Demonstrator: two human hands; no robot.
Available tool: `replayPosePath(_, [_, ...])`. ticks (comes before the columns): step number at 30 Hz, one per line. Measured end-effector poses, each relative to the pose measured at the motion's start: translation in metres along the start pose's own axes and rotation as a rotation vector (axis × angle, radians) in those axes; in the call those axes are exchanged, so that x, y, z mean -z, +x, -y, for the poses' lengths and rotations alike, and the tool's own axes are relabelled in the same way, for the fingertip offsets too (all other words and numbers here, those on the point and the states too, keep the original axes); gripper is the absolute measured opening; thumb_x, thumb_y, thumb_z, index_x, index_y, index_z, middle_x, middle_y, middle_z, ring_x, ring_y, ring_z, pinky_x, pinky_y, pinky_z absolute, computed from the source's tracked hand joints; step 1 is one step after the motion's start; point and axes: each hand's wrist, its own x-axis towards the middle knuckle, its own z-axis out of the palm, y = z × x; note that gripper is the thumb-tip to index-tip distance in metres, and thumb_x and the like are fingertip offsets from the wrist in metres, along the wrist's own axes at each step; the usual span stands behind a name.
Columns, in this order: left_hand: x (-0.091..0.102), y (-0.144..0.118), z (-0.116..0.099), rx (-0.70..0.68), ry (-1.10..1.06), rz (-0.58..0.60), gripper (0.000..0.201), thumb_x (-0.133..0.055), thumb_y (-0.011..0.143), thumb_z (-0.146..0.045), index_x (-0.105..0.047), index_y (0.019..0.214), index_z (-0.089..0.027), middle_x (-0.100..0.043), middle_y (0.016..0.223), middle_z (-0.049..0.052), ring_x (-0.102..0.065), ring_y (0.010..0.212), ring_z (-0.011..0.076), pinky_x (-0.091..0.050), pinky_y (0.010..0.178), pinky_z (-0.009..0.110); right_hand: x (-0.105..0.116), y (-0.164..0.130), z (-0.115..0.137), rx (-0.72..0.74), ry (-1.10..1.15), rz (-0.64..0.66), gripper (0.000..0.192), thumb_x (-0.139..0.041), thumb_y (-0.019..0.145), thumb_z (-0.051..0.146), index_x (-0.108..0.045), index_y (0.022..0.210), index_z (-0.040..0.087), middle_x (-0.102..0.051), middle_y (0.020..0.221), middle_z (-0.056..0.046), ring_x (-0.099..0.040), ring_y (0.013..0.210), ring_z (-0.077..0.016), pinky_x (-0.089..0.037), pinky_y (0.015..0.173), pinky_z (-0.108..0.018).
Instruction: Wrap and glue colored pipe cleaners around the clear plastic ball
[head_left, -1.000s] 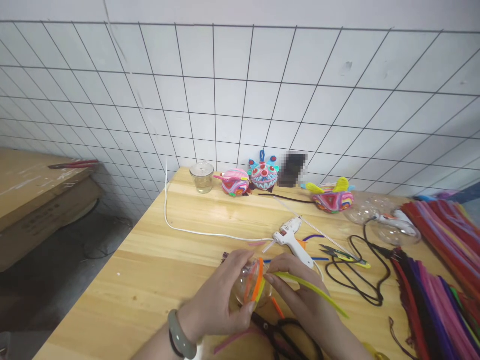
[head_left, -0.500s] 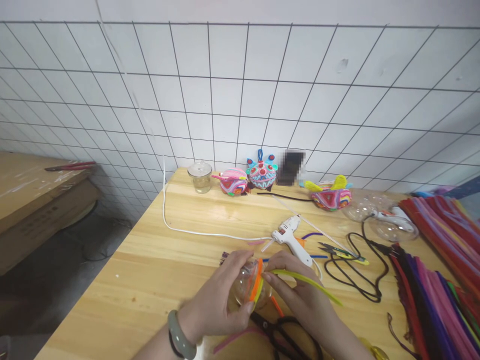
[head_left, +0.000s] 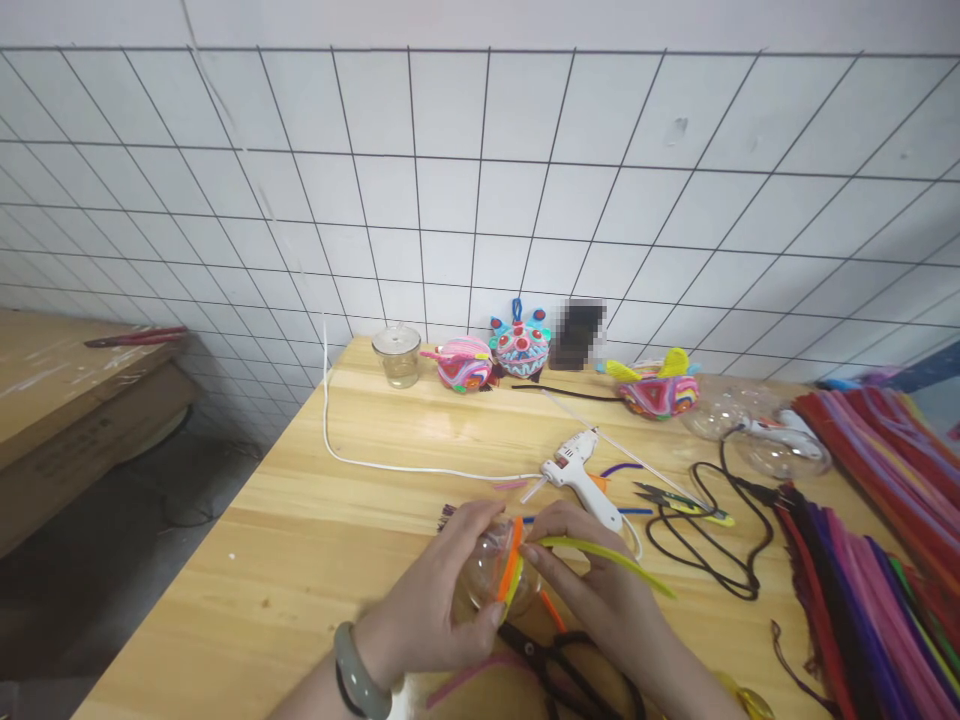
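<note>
My left hand [head_left: 442,585] is closed around a clear plastic ball [head_left: 476,580], fingers on top and thumb below. An orange pipe cleaner [head_left: 512,560] lies across the ball, with a yellow-green pipe cleaner [head_left: 607,554] alongside it. Thumb and fingertips of my right hand [head_left: 589,575] pinch the yellow-green one close to the ball; its free end trails off to the right over that hand. Beneath my hands lie black-handled scissors [head_left: 551,660], partly covered, and a pink pipe cleaner [head_left: 469,680].
A white glue gun [head_left: 579,475] rests just beyond my hands, its cord running left. Small yellow snips [head_left: 686,503] and a looped black cord [head_left: 709,560] are to the right, beside bundled pipe cleaners [head_left: 847,600]. Decorated balls [head_left: 521,348] and a glass cup [head_left: 397,357] line the wall.
The whole view has shifted very slightly. Both hands keep the same hold on the ball and the yellow-green pipe cleaner.
</note>
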Motion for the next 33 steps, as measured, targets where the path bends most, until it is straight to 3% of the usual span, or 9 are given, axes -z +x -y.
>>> replayPosePath(6, [0.000, -0.003, 0.005, 0.038, -0.132, 0.025, 0.067, -0.059, 0.085, -0.027, -0.026, 0.143, -0.035, -0.041, 0.143, 0.009, -0.040, 0.132, 0.0310, -0.031, 0.110, 0.047, -0.002, -0.001, -0.003, -0.011, -0.012, 0.024, 0.010, -0.057, 0.092, 0.022, -0.063, 0.084, 0.025, -0.066, 0.079, -0.001, -0.063, 0.075, -0.0179, -0.050, 0.069, -0.029])
replayPosePath(9, [-0.003, -0.006, 0.009, 0.105, -0.258, 0.014, 0.057, -0.057, 0.088, -0.034, -0.035, 0.141, -0.033, -0.043, 0.141, 0.010, -0.040, 0.132, 0.0322, -0.030, 0.110, 0.048, -0.003, -0.004, -0.007, -0.007, -0.042, 0.013, 0.007, -0.059, 0.090, 0.023, -0.063, 0.085, 0.025, -0.066, 0.080, -0.001, -0.063, 0.076, -0.0185, -0.050, 0.069, -0.029])
replayPosePath(14, [-0.009, -0.004, 0.011, 0.241, -0.543, -0.046, 0.047, -0.058, 0.087, -0.048, -0.050, 0.129, -0.028, -0.050, 0.131, 0.011, -0.047, 0.125, 0.0328, -0.036, 0.105, 0.045, -0.007, -0.006, -0.007, -0.047, -0.049, 0.025, 0.008, -0.058, 0.092, 0.024, -0.065, 0.088, 0.025, -0.067, 0.082, -0.001, -0.062, 0.080, -0.0191, -0.050, 0.072, -0.031])
replayPosePath(18, [-0.013, 0.002, 0.005, 0.334, -0.713, -0.084, 0.041, -0.062, 0.084, -0.048, -0.055, 0.119, -0.026, -0.060, 0.116, 0.008, -0.054, 0.114, 0.0280, -0.041, 0.096, 0.040, -0.011, -0.004, -0.001, -0.085, -0.033, 0.029, 0.011, -0.055, 0.093, 0.024, -0.065, 0.088, 0.023, -0.067, 0.083, -0.002, -0.062, 0.079, -0.0196, -0.049, 0.073, -0.033])
replayPosePath(28, [-0.017, 0.001, 0.011, 0.375, -0.837, -0.112, 0.033, -0.066, 0.084, -0.040, -0.060, 0.111, -0.023, -0.064, 0.110, 0.007, -0.056, 0.109, 0.0255, -0.043, 0.093, 0.037, -0.013, -0.003, 0.004, -0.146, -0.057, 0.054, 0.013, -0.055, 0.089, 0.023, -0.066, 0.082, 0.020, -0.069, 0.081, -0.005, -0.065, 0.079, -0.0224, -0.048, 0.074, -0.037])
replayPosePath(33, [-0.018, 0.003, 0.012, 0.388, -0.864, -0.132, 0.038, -0.072, 0.078, -0.040, -0.061, 0.108, -0.021, -0.064, 0.109, 0.008, -0.057, 0.108, 0.0268, -0.043, 0.092, 0.039, -0.013, -0.003, 0.008, -0.157, -0.058, 0.067, 0.014, -0.054, 0.089, 0.024, -0.066, 0.084, 0.019, -0.069, 0.083, -0.006, -0.064, 0.081, -0.0235, -0.048, 0.076, -0.038])
